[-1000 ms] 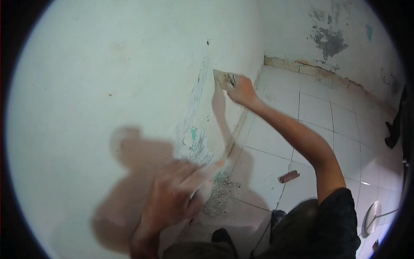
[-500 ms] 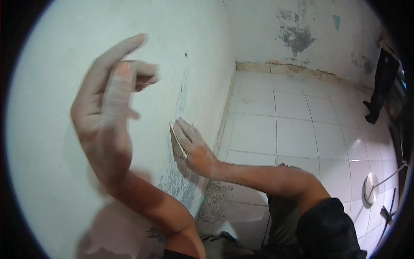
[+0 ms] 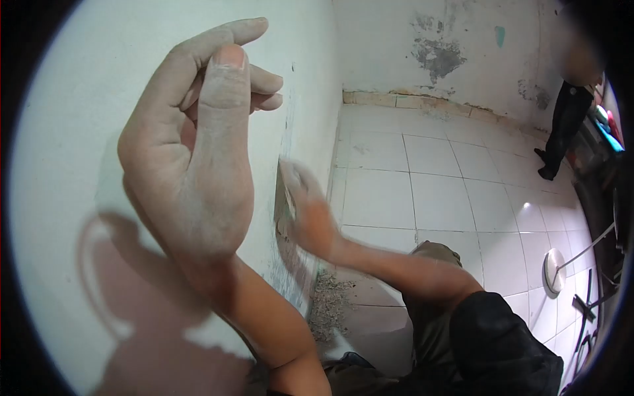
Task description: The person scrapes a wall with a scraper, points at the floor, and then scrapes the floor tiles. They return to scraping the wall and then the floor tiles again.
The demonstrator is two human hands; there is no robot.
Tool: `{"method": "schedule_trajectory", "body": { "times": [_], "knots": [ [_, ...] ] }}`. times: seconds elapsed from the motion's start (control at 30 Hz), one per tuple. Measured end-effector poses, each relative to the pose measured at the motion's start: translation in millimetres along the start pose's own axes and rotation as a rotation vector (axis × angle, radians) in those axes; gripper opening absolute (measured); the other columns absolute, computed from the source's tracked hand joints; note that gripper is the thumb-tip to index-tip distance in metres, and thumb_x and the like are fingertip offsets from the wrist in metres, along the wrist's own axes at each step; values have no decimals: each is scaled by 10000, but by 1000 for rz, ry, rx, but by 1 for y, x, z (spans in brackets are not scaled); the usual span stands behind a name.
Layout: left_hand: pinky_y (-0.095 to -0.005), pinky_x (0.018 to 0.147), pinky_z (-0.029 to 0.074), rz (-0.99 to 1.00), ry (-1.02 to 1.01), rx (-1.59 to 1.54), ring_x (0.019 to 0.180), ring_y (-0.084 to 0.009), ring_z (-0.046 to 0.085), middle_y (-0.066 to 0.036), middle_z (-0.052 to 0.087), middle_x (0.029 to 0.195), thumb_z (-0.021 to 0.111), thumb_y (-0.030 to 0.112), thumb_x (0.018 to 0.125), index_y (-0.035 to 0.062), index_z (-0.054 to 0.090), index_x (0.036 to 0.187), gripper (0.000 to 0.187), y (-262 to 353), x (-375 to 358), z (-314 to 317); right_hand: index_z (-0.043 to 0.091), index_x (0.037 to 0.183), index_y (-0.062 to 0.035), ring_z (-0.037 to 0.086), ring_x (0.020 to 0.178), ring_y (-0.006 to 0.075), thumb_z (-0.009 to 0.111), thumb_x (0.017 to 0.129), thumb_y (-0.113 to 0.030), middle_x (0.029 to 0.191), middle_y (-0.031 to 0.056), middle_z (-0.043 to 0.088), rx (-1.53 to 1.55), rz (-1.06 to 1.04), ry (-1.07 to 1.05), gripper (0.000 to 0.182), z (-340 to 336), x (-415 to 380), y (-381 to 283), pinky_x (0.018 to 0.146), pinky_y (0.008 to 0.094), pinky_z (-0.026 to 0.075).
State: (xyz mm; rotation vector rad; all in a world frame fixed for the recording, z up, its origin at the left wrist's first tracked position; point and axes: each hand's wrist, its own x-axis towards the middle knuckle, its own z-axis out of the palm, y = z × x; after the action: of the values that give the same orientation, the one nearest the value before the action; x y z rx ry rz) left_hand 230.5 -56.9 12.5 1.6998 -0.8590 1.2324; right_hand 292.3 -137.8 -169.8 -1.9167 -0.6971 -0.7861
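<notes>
My right hand [image 3: 312, 214], blurred by motion, grips a flat scraper [image 3: 283, 201] and holds it against the pale wall [image 3: 72, 152]. Its fingers point up along the wall, and the scraper's face shows on their left side. Grey scraped patches [image 3: 286, 274] mark the plaster below and above this hand. Raised in the foreground, my left hand [image 3: 208, 145] is coated in pale dust. Its thumb points up and its fingers are loosely bent and apart, with nothing in them.
Crumbled plaster [image 3: 330, 307] lies on the white floor tiles [image 3: 376, 198] at the wall's foot. The back wall [image 3: 383, 46] has peeling patches. At the far right stands a person in dark trousers [image 3: 566, 122], near a round base with a pole [image 3: 555, 272].
My right hand has moved up the wall with the scraper. My left hand appears larger, higher and farther right. The view has shifted slightly.
</notes>
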Motion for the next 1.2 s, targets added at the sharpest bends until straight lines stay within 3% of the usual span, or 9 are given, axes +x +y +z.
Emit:
{"method": "schedule_trajectory", "body": {
  "times": [0.07,0.2,0.37,0.53,0.67,0.83,1.0,1.17,1.2],
  "knots": [
    [-244,626,479,-14,-19,20,688,-137,631,-70,660,747,435,193,966,-5,634,1102,312,4,-2,-1,288,1397,43,365,1265,417,534,695,96,1339,265,384,86,187,-29,746,-13,37,14,1071,446,307],
    [-248,652,487,4,-10,38,693,-138,629,-67,657,739,426,182,969,-16,632,1097,313,4,-6,0,386,1319,70,405,1196,428,554,708,61,1313,277,409,30,48,31,634,5,-26,1,1017,422,363],
    [-269,678,499,-12,-5,-43,693,-146,618,-104,653,785,407,167,967,-40,613,1113,326,6,-1,-4,354,1361,52,390,1257,398,598,694,63,1331,257,415,32,89,55,710,-11,44,18,1077,421,316],
    [-268,685,497,41,-74,-76,713,-162,618,-110,644,788,364,139,968,-87,570,1143,352,5,-1,-9,401,1304,75,426,1213,397,613,676,34,1290,268,458,19,78,53,665,-4,-5,-11,1052,401,340],
    [-290,696,503,-67,-61,-75,711,-159,619,-104,644,785,357,147,972,-73,573,1151,357,8,3,-10,377,1346,47,401,1234,422,595,661,66,1311,267,430,142,149,-138,719,-28,34,8,1064,426,323],
    [-304,704,512,34,-152,40,726,-154,625,-90,649,812,355,183,985,-42,583,1157,364,1,2,-15,375,1342,55,420,1201,420,546,684,85,1305,252,446,60,41,14,681,-16,3,-16,1033,408,355],
    [-282,699,514,-93,-154,94,752,-151,630,-84,654,830,355,190,988,-16,594,1159,359,15,5,-15,359,1344,75,418,1216,413,484,680,117,1304,268,441,105,73,39,677,-11,-10,-27,1040,404,353],
    [-238,633,495,-55,-159,133,745,-140,620,-66,648,826,380,207,985,10,603,1166,349,11,5,-20,436,1255,95,488,1127,417,554,620,45,1212,301,491,218,31,86,647,-17,24,-7,976,399,401],
    [-226,603,486,-76,-127,172,742,-137,616,-61,644,825,393,217,983,16,605,1168,346,13,4,-15,454,1240,89,501,1114,412,552,623,36,1196,299,504,265,189,-24,627,-8,28,2,961,398,409]
  ]
}}
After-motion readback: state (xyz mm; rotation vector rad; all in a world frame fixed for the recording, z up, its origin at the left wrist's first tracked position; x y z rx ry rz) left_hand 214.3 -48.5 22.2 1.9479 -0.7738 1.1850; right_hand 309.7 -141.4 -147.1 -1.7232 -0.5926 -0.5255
